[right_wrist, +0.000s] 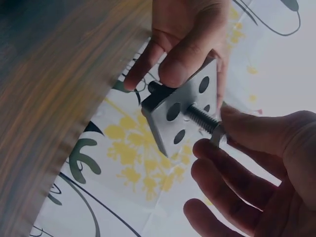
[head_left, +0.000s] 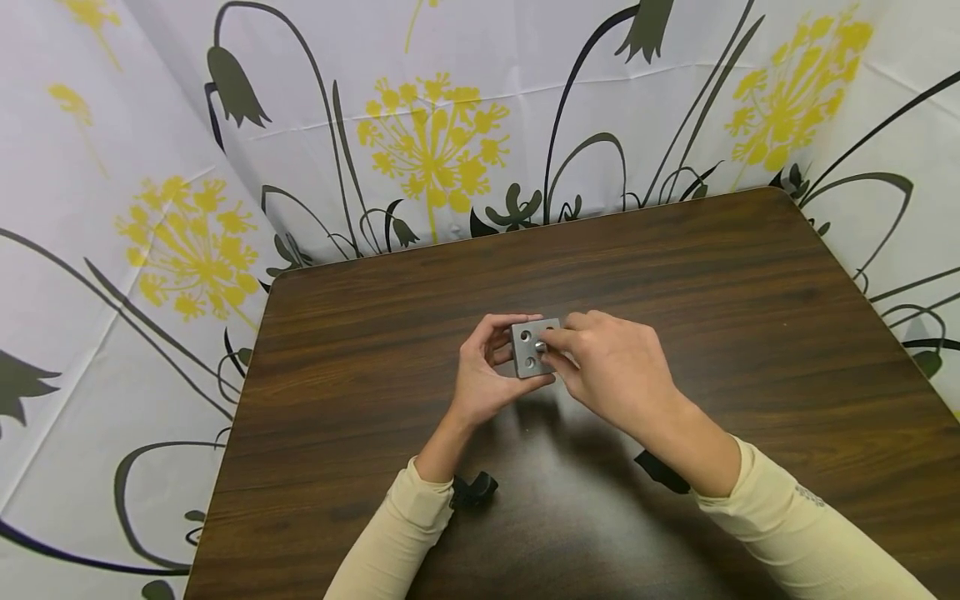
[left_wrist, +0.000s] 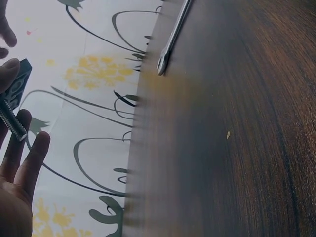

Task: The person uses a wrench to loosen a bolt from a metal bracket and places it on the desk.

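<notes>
white fabric printed with yellow blooms and grey-green stems [head_left: 300,158] hangs behind and beside a dark wood-grain table [head_left: 360,333]. the person wears pale yellow sleeves [head_left: 795,517]; a black strap piece [head_left: 474,490] sits by the left wrist.

the left hand [head_left: 483,367] is clamped on a grey metal plate [head_left: 519,356], thumb along the near edge and fingers at the far edge. the plate is held above the table, tilted, its holed face toward the head camera. the right hand [head_left: 618,367] pinches the head of a bolt [right_wrist: 202,117] between thumb and forefinger; the threaded shank meets the plate among the holes, with thread exposed between plate and head.

in the left wrist view, a threaded shaft [left_wrist: 12,121] projects beside the plate; whether it is the same bolt cannot be confirmed from this angle. a metal wrench [left_wrist: 171,42] lies on the table, apart from both hands.
</notes>
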The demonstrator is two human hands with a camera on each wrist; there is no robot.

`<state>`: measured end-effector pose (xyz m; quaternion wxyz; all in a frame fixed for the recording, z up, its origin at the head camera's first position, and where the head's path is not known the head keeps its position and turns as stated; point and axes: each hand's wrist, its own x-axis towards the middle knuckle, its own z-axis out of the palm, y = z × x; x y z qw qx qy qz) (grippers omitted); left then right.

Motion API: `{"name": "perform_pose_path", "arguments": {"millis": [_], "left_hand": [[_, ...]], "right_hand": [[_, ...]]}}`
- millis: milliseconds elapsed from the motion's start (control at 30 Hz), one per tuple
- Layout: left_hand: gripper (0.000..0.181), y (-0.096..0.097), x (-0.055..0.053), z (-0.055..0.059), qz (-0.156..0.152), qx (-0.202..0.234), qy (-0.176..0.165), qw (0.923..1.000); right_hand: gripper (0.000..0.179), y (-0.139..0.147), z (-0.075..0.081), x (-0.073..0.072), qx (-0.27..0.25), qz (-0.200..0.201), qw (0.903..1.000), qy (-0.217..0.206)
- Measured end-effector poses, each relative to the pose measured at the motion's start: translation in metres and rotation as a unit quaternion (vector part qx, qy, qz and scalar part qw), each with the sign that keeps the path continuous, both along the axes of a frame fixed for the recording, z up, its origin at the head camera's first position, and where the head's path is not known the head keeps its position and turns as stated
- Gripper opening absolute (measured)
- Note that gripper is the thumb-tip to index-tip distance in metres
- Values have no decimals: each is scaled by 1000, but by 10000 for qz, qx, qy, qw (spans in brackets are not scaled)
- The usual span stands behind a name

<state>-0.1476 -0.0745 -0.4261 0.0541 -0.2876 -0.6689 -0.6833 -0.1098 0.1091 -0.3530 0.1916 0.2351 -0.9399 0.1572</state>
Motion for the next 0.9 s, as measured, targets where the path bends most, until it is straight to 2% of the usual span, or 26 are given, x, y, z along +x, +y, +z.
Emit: {"name": "perform_pose_path", "arguments": {"millis": [100,267,367,467,600,700,800,900], "left_hand": [[71,0,0,0,-11,-6,3,10000],[71,-1,0,1,12,-39,11,10000],[72,-1,0,1,14,-31,-6,10000],[72,-1,0,0,2,-30,-11,10000],[71,-1,0,1,13,-63,-9,10000],[71,-2,0,1,20,-66,-27,10000],[71,-2,0,1,16,-45,-39,10000],[71,-2,0,1,4,-15,-32,10000]], "right_hand": [[26,-1,1,1,-54,13,10000,56],[26,-2,2,0,-122,-227,9996,89],[21,-2,2,1,-118,-140,9998,-59],[27,-2,3,2,-171,-40,9998,-110],[30,-2,3,2,-197,-242,9995,11],[27,-2,4,2,-137,-391,9991,-53],[23,-2,4,2,-101,-238,9995,-183],[26,-2,4,2,-128,-34,9998,-174]]}}
